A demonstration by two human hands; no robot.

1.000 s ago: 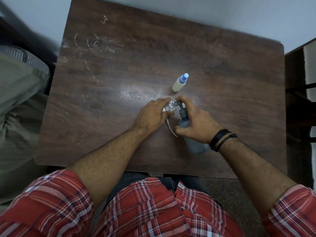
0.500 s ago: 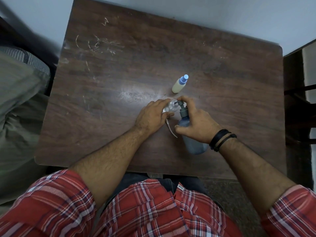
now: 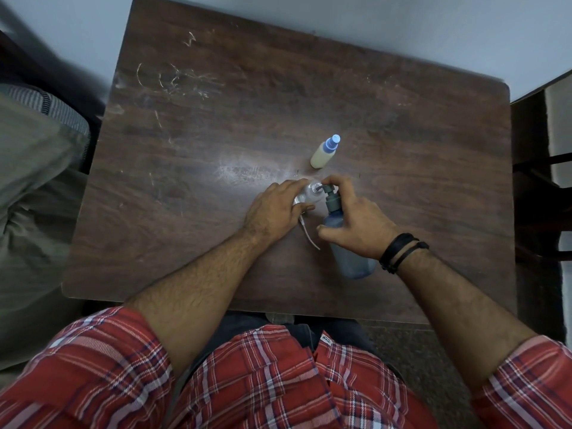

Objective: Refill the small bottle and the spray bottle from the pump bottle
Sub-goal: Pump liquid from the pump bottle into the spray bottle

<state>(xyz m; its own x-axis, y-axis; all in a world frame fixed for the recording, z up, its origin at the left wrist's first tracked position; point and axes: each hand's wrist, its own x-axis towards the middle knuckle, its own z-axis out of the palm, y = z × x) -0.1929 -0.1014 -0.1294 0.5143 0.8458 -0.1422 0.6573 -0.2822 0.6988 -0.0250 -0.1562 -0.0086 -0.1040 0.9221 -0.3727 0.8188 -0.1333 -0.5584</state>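
At a scratched wooden bench [image 3: 216, 125], a person steadies a blue-grey pump bottle [image 3: 346, 243] with the right hand [image 3: 359, 224], fingers wrapped round its body and forefinger on the pump head. Its spout points left, over the open mouth of a clear small bottle [image 3: 311, 193] pinched in the left hand [image 3: 274, 209], touching the spout. A removed dip tube appears to lie between the hands. The capped spray bottle [image 3: 325, 153] stands apart, just beyond both hands.
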